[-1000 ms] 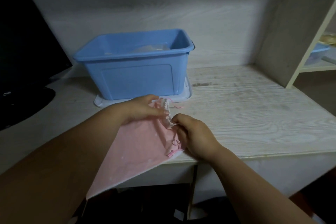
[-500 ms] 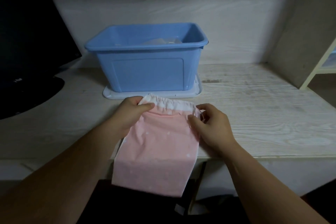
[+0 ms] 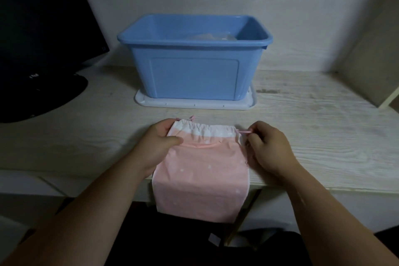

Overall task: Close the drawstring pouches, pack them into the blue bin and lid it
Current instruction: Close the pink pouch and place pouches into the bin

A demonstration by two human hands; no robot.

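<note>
L hand and R hand both bare, w/ broad backs and short fingers. Forearms bare too: L forearm from btm left of frame, R forearm from btm right.

Pale wood-grain desk carried: white lid beneath blue bin; black monitor base at left; pink pouch draped over front edge.

both hands grip pink pouch before blue bin

A home desk nook: pale wood-grain desk, dark monitor, side shelf panel.
</note>
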